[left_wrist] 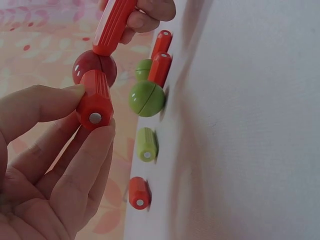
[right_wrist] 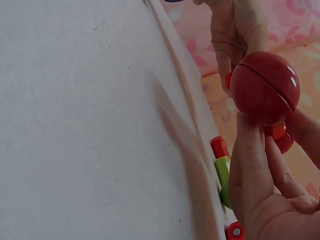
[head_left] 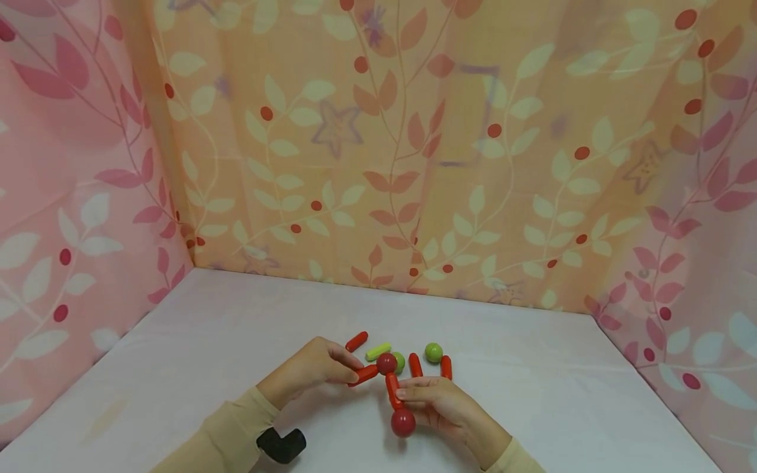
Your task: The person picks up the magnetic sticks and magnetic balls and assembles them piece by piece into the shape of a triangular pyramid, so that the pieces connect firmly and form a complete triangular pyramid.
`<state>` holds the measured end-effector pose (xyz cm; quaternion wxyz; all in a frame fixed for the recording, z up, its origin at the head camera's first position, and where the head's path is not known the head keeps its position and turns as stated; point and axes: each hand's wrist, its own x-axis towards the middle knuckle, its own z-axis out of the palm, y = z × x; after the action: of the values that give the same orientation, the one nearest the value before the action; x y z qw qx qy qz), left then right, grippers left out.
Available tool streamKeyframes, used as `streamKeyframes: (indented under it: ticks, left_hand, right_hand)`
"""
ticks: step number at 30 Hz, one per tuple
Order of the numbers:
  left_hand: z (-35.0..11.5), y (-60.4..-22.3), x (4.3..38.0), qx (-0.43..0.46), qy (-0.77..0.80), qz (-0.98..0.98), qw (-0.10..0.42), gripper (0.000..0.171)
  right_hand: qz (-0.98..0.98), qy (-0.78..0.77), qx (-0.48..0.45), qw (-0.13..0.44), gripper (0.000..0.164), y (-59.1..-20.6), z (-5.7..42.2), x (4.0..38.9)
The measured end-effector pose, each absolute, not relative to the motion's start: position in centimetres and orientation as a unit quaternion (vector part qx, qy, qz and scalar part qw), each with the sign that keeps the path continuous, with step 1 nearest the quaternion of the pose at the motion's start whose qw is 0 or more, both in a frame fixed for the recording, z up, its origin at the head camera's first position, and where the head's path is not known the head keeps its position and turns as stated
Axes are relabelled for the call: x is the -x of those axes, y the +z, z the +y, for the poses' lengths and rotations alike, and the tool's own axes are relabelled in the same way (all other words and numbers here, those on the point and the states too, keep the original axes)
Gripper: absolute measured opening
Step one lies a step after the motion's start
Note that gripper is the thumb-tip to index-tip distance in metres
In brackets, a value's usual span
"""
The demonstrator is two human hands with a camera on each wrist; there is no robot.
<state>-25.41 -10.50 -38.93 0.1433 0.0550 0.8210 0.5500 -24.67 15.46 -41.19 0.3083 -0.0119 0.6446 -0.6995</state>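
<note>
My left hand (head_left: 319, 369) pinches a red ribbed rod (left_wrist: 95, 102) between thumb and fingers; a round metal dot shows on its end. The rod's other end meets a dark red ball (head_left: 387, 363). From that ball a second red rod (head_left: 393, 391) runs toward me, pinched by my right hand (head_left: 440, 406). At this rod's near end sits another dark red ball (right_wrist: 266, 88), large in the right wrist view. The joined pieces are held above the table, forming a bent chain between both hands.
Beyond the hands on the white table (head_left: 236, 309) lie a red rod (head_left: 357, 341), a yellow-green rod (head_left: 378, 351), two green balls, one (head_left: 434, 353) at the right, and two more red rods, one (head_left: 446, 367) farthest right. A black object (head_left: 281, 446) is by the left sleeve. Patterned cloth walls surround the table.
</note>
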Motion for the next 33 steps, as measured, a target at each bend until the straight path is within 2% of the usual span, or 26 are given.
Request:
streamKeyframes:
  ticks: [17,33]
  left_hand:
    - [-10.25,-38.97,25.11,-0.043,0.56,0.816,0.139,0.019]
    - [-10.15,-38.87,25.21,-0.067,0.577,0.802,0.142,0.02]
  right_hand:
    - [0.645,-0.699,0.005,0.309,0.026,-40.98,15.42,24.58]
    - [0.636,-0.708,0.006,0.307,0.023,-41.2,15.66,24.77]
